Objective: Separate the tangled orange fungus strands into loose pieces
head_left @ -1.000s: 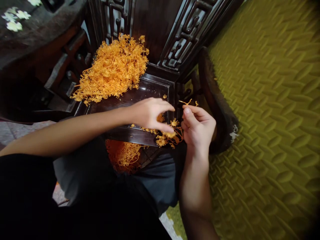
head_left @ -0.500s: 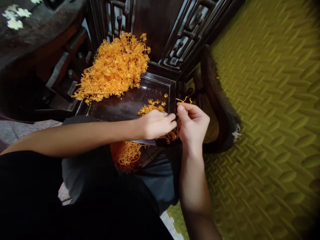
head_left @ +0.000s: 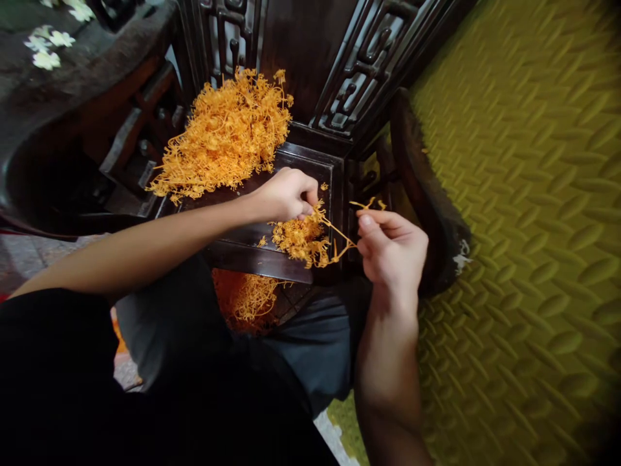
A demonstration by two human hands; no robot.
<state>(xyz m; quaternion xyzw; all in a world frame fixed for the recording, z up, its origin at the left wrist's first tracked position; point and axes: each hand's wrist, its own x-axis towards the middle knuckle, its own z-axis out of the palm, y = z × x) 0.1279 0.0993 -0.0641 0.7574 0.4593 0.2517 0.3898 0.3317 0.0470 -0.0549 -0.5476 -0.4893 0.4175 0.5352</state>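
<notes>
My right hand (head_left: 394, 249) is closed, thumb and forefinger pinching a thin orange branched sprig (head_left: 340, 233) by its stem. The sprig's forked arms reach left toward the small heap, and short ends stick out above the fingertips. My left hand (head_left: 291, 194) hangs over the small heap of orange curly-ended pieces (head_left: 298, 241), fingers pinched together at the tip of one sprig arm. Its fingertips partly cover what they hold. A large pile of orange sprigs (head_left: 233, 129) lies on the dark wooden chair seat (head_left: 237, 220), behind my left forearm.
Below the seat edge, between my legs, a reddish container (head_left: 223, 291) holds orange stringy stems (head_left: 255, 298). A carved chair back (head_left: 310, 65) rises behind the seat. A curved armrest (head_left: 431, 188) stands right, beside a yellow-green textured surface (head_left: 524, 194). White flowers (head_left: 46, 48) lie upper left.
My left hand has moved up and left, away from my right hand, uncovering the small heap. My right hand has shifted slightly right and down, and the sprig now shows between both hands.
</notes>
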